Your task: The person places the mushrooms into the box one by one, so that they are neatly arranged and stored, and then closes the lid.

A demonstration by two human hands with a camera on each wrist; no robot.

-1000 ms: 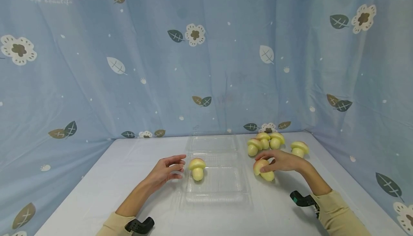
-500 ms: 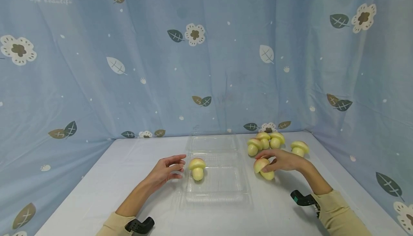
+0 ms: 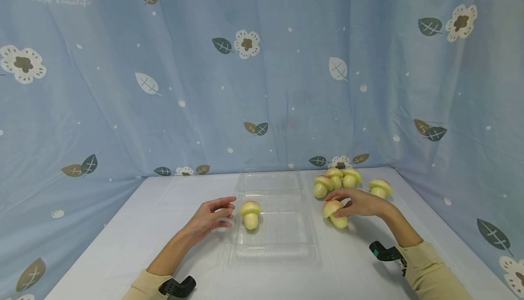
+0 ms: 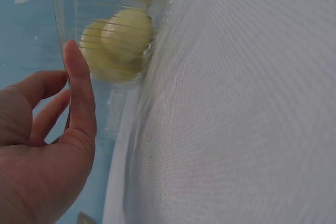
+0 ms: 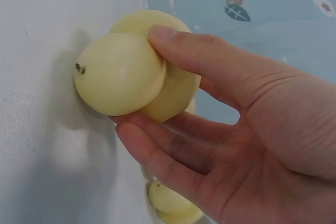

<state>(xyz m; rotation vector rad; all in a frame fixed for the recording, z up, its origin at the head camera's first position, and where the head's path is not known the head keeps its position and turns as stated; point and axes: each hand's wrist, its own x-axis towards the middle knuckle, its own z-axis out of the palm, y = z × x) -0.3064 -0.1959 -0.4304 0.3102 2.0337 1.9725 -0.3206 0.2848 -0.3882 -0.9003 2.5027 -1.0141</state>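
Observation:
My right hand (image 3: 356, 203) grips a pale yellow-green, mushroom-shaped fruit (image 3: 333, 209) to the right of the container. In the right wrist view the thumb presses this fruit (image 5: 121, 74) from above, with fingers under it; a brown stem mark shows on its rounded end. At the left rim of a clear plastic container (image 3: 282, 229) is my left hand (image 3: 209, 218), its fingers fairly straight. The left wrist view shows the fingertips reaching the container's edge (image 4: 60, 14); firmness of contact is unclear. Inside, on the left, lies another mushroom-shaped fruit (image 3: 250, 216).
The container's clear lid (image 3: 270, 184) is folded back behind it. Three similar fruits (image 3: 321, 190) cluster at the table's back right, with one more fruit (image 3: 380, 188) farther right. A blue patterned curtain (image 3: 278, 86) surrounds the white table (image 3: 143, 227).
The right hand and its fruit have shifted very slightly up and back, and the fruit has turned a little. The left hand and the container stay where they were.

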